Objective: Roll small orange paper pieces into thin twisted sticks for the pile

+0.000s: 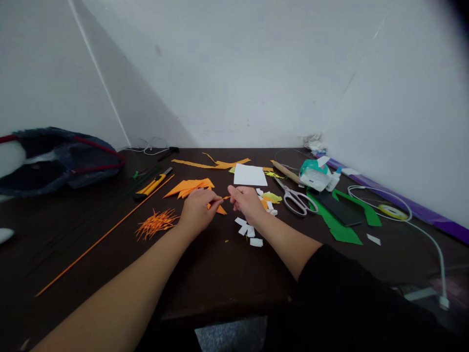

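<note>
My left hand (pixel 200 209) and my right hand (pixel 246 201) meet over the middle of the dark table (pixel 205 274). Both pinch the ends of a thin orange paper strip (pixel 226 198) held between their fingertips. Under the left hand lies an orange paper scrap (pixel 221 210). Folded orange paper pieces (pixel 190 186) lie just beyond the left hand. Small white paper bits (pixel 249 231) are scattered beside my right wrist. A pile of thin orange slivers (pixel 157 223) sits to the left of my left hand.
Scissors (pixel 296 198), green paper (pixel 339 226), a black card (pixel 339 209), a glue bottle (pixel 333 180) and tissue pack (pixel 314 175) lie right. A white sheet (pixel 250 174), orange offcuts (pixel 212 164), utility knife (pixel 154 184), long orange stick (pixel 106 233), dark bag (pixel 54 159), white cable (pixel 421 227) surround.
</note>
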`<state>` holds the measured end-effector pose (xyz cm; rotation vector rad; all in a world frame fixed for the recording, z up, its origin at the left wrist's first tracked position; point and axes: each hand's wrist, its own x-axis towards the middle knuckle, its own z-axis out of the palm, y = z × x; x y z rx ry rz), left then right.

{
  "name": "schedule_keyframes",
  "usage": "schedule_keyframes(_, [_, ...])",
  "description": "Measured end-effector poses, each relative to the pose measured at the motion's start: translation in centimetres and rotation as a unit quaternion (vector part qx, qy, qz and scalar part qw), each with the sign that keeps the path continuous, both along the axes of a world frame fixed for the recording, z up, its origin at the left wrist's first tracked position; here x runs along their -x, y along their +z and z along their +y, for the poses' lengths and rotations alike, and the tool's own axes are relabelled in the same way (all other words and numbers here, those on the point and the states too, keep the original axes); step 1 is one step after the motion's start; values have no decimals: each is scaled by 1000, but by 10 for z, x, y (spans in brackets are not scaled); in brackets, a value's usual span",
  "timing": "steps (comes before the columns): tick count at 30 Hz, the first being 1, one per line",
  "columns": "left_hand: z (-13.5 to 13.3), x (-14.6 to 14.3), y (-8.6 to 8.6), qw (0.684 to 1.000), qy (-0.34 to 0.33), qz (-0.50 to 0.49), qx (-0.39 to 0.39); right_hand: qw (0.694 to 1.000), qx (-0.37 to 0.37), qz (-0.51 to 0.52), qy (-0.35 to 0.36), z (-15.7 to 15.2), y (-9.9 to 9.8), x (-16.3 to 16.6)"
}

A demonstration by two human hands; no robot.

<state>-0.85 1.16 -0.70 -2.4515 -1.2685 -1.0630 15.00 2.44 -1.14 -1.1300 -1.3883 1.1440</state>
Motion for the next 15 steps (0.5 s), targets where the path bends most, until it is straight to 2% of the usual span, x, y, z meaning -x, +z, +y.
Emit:
schedule_keyframes(3, [-2, 6, 5, 995, 43, -12, 86, 994, -84, -71, -22, 3, 0, -12])
schedule_keyframes(6, [-12, 30, 17, 983, 132, 0, 129, 963, -153, -219, -42, 6, -2, -21])
schedule_keyframes(8, [-23, 55, 24, 948, 268, 21, 169, 943, -179, -277, -39, 6, -3, -23])
schedule_keyframes(11, [-41, 97, 26, 908, 364, 47, 201, 935, -196, -295, -18, 5, -4, -20])
schedule_keyframes(15, [-54, 133, 13, 888, 393, 44, 236, 924, -214, -317, 12, 2, -4, -15])
